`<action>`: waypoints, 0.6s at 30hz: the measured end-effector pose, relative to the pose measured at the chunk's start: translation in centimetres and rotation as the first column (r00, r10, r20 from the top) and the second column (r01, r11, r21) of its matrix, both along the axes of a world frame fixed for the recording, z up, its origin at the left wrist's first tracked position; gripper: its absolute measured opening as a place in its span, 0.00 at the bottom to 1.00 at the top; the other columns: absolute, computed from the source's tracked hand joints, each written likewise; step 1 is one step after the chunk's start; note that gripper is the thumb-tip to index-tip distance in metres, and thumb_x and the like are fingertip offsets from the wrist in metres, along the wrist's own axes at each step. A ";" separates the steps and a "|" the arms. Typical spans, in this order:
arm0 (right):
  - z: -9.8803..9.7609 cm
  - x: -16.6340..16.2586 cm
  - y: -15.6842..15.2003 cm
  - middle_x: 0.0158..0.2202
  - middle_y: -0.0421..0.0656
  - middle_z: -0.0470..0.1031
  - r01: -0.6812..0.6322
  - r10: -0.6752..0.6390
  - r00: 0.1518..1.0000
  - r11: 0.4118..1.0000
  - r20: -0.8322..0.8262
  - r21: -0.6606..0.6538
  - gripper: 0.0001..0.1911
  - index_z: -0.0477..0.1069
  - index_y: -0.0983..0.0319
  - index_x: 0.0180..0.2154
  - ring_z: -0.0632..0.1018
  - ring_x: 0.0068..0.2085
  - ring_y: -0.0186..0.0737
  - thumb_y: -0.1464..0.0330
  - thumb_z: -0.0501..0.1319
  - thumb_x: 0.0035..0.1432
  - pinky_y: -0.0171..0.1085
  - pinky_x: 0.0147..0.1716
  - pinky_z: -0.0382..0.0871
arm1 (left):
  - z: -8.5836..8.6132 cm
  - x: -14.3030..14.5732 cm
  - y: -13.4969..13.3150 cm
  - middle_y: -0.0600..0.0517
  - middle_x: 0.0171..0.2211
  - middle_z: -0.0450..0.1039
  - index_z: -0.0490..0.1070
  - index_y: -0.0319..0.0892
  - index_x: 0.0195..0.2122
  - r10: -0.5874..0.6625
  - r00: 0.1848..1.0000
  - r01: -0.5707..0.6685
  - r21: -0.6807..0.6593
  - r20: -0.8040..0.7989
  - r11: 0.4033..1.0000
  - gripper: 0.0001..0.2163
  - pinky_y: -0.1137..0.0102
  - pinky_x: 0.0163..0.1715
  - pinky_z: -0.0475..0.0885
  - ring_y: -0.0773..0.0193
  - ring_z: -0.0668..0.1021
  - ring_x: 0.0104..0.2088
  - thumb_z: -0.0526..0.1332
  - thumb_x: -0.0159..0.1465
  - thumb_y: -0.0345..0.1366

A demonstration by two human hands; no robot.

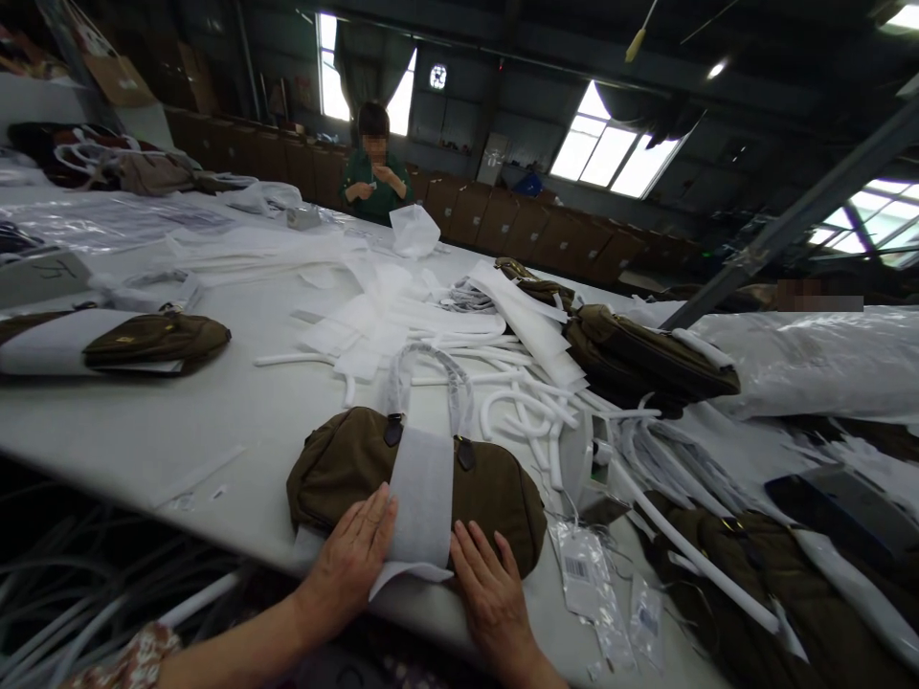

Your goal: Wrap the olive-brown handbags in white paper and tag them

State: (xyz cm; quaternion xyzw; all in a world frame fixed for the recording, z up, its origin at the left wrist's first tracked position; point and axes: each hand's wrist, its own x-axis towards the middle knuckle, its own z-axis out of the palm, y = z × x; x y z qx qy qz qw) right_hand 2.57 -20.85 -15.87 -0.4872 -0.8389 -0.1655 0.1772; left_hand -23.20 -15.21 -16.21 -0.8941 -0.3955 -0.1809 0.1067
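Observation:
An olive-brown handbag point(495, 488) lies near the table's front edge, directly before me. Around its middle runs a band of white paper point(423, 493), whose lower end sticks out at the front. The bag's handle point(460, 383) stands up behind it in clear plastic wrap. My left hand point(357, 555) rests flat on the bag's front, left of the paper band and touching its edge. On the band's right side my right hand point(492, 588) presses against the bag with fingers stretched out. Neither hand grips anything.
Behind the bag lie white foam tubes point(527, 407) and stacked paper sheets point(366, 321). More olive bags lie at the left point(158, 343) and right point(638, 359). Plastic-wrapped barcode tags point(585, 569) are right of my hand. A person point(377, 177) is across the table.

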 end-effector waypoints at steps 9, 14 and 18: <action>2.3 1.2 0.8 0.60 0.46 0.66 -0.050 0.054 0.998 0.983 0.016 -0.179 0.27 0.61 0.56 0.60 0.65 0.61 0.46 0.74 0.52 0.59 0.49 0.57 0.56 | -1.8 -0.5 -0.6 0.41 0.63 0.59 0.60 0.45 0.61 -0.001 0.999 0.001 0.016 0.035 1.000 0.21 0.59 0.60 0.57 0.54 0.64 0.62 0.50 0.67 0.30; 4.2 -0.1 1.8 0.49 0.46 0.74 -0.002 -0.025 0.987 0.986 -0.161 -0.168 0.14 0.73 0.53 0.49 0.73 0.48 0.45 0.67 0.57 0.62 0.47 0.48 0.66 | -1.1 -0.7 -0.5 0.40 0.64 0.56 0.57 0.55 0.63 -0.050 0.991 0.053 -0.026 0.125 0.998 0.24 0.55 0.57 0.60 0.50 0.62 0.62 0.54 0.66 0.33; 2.7 -0.3 1.5 0.40 0.46 0.74 -0.078 0.071 0.951 0.997 -0.300 -0.012 0.15 0.74 0.55 0.46 0.73 0.42 0.42 0.73 0.55 0.61 0.46 0.44 0.68 | -0.6 -1.2 -0.9 0.40 0.63 0.58 0.58 0.48 0.63 -0.127 0.973 0.140 -0.055 0.194 0.989 0.23 0.56 0.57 0.60 0.52 0.62 0.62 0.51 0.66 0.29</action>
